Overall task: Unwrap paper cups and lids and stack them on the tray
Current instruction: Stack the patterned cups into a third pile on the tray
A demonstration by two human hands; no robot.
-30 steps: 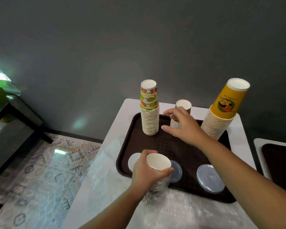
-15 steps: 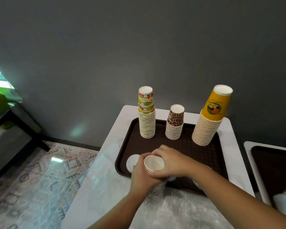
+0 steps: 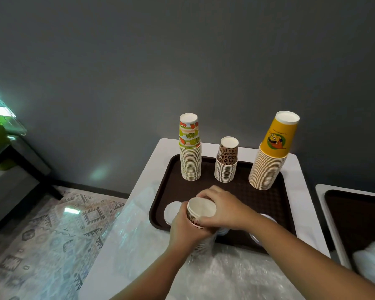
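the left hand (image 3: 187,229) is wrapped round a stack of leopard-print cups (image 3: 200,215) that is part way out of its clear plastic wrap (image 3: 206,249). the right hand (image 3: 223,210) pinches the top cup's rim. they are held over the near edge of the brown tray (image 3: 266,204) on the white bench (image 3: 126,256). if the wrap sticks, a hard pull could bump the three cup stacks behind.

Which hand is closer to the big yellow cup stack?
The right hand. It grips the top cups of the held stack, a little nearer the yellow cup stack at the tray's far right. The left hand holds the same stack lower, farther left.
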